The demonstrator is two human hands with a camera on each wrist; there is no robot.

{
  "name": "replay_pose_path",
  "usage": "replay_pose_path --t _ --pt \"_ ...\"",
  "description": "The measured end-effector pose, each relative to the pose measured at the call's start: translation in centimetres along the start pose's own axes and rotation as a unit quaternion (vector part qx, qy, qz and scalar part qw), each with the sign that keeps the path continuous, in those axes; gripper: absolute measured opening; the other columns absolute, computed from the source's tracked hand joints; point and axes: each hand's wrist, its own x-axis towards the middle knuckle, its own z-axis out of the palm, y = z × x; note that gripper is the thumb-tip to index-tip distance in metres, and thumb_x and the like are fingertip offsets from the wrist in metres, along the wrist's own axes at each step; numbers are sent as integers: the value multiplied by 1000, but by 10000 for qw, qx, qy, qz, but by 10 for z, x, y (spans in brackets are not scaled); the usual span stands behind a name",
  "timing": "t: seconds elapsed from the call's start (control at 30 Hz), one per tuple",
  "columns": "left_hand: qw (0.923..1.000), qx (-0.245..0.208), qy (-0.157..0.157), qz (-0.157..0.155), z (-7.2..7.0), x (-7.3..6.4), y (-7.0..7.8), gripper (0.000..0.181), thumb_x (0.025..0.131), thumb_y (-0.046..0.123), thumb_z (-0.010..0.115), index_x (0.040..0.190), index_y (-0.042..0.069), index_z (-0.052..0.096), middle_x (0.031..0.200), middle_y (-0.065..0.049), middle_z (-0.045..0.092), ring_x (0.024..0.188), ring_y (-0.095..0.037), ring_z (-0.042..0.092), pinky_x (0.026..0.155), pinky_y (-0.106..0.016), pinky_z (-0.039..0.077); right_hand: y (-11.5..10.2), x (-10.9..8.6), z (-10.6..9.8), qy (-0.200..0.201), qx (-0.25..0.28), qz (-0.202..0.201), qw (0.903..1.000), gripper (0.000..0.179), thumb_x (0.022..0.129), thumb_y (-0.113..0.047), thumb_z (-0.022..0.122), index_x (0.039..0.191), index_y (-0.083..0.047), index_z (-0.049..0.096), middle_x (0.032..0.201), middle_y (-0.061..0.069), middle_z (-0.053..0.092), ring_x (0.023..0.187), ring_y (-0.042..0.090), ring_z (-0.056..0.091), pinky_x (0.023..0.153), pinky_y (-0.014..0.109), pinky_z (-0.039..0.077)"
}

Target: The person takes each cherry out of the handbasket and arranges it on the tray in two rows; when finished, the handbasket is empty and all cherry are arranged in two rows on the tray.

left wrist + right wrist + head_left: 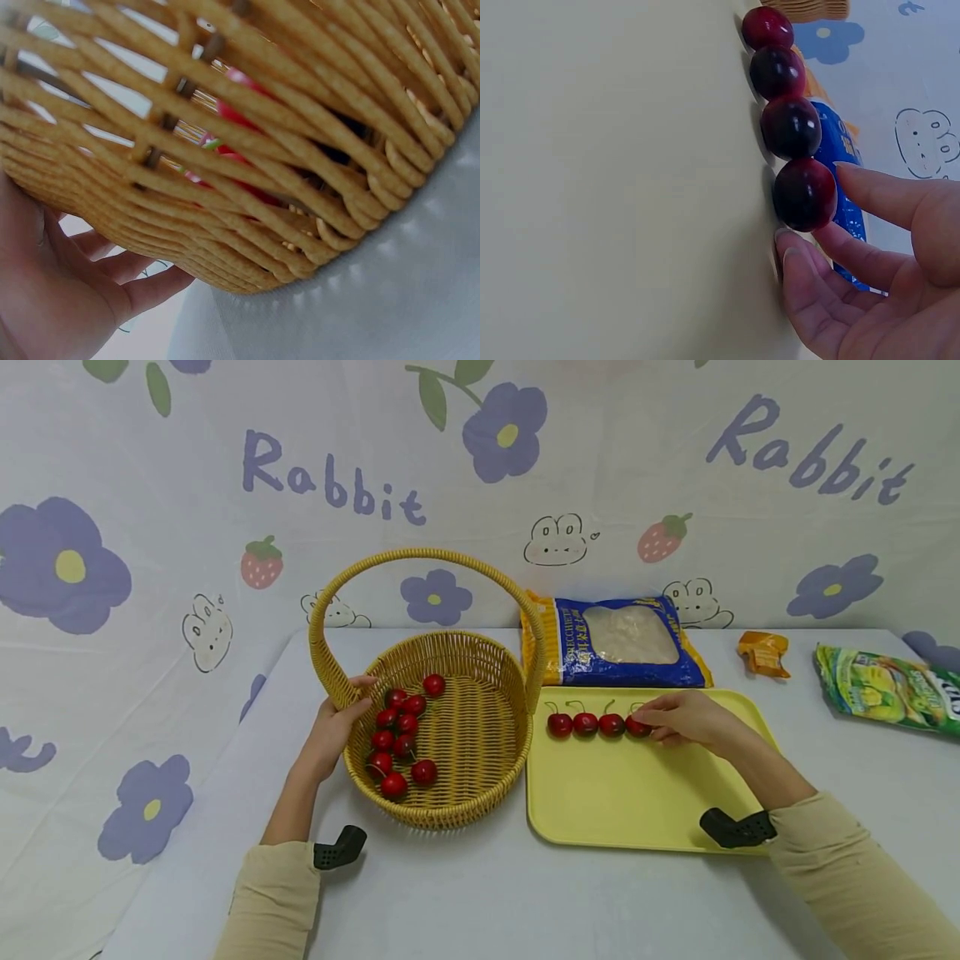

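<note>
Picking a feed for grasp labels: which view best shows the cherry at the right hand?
Right wrist: the cherry shows large and almost uncovered, next to the right hand. Head shows it small, partly hidden by that hand; left wrist doesn't show it.

A round tan wicker basket (468,735) with an arched handle is standing upright beside the left edge of a yellow tray (622,793), holding red cherries (407,724); four stemmed cherries (585,724) are lining the tray's far edge.
</note>
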Motion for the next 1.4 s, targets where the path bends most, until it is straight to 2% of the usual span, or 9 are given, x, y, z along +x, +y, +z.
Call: replay_pose_path --t 0.3,0.43,0.6,0.73,0.83,0.93,1.07,1.27,1.4 --pt "10000 -15 -4 8 0 -1 0 37 101 9 41 137 -2 43 145 -18 36 134 -30 31 109 -46 20 -1 -2 -4 26 35 -30 10000 52 96 -31 58 128 9 50 94 4 66 80 15 61 71 28 52" --pt "10000 -30 -1 10 0 -1 2 37 101 8 41 137 -2 43 145 -18 37 134 -30 31 109 -46 20 -2 -6 -13 4 61 -52 10000 57 98 -35 53 132 10 44 107 14 60 90 20 60 79 30 52" --pt "10000 -33 5 37 0 -1 4 37 101 7 40 136 -3 43 144 -19 37 134 -30 30 109 -46 20 -6 -14 -25 -358 146 -402 9984 64 99 -40 49 136 10 35 127 26 48 109 32 55 89 36 48" --pt "10000 -39 8 46 0 -2 4 37 101 7 40 136 -2 43 144 -19 37 134 -30 31 109 -46 20 -13 -21 -30 -627 257 -611 9958 62 100 -38 47 137 10 34 126 26 47 114 36 52 91 36 47" --pt "10000 -45 8 34 -1 -2 3 37 101 8 41 137 -2 43 144 -19 38 133 -31 31 108 -46 21 -18 -25 -29 -759 466 -696 9936 60 101 -35 47 137 10 33 126 25 48 113 34 53 90 34 47" --pt "10000 -35 6 20 -1 -2 2 37 101 8 41 137 -1 43 144 -18 38 133 -30 31 108 -46 21 -24 -28 -25 -988 902 -766 9880 57 101 -31 47 138 11 32 125 24 48 111 30 55 91 34 47" --pt "10000 -25 -10 20 -1 -1 0 38 101 9 41 137 -1 43 144 -18 37 133 -31 31 109 -46 20 -32 -31 -17 -1357 1428 -925 9760 54 102 -25 47 137 12 31 123 21 50 110 29 56 92 34 46" --pt "10000 -18 -17 20 0 -1 0 38 101 9 40 138 -2 42 145 -18 36 134 -31 31 109 -47 19 -48 -33 -2 -1887 1698 -1238 9593 52 102 -21 47 136 15 33 123 20 54 111 32 56 96 39 43" --pt "10000 -50 -28 22 0 -1 1 38 101 8 40 137 -2 42 144 -19 37 133 -31 31 108 -47 20 -61 -33 10 -2157 1731 -1415 9505 50 102 -19 47 136 16 35 123 23 54 109 28 58 97 41 42"
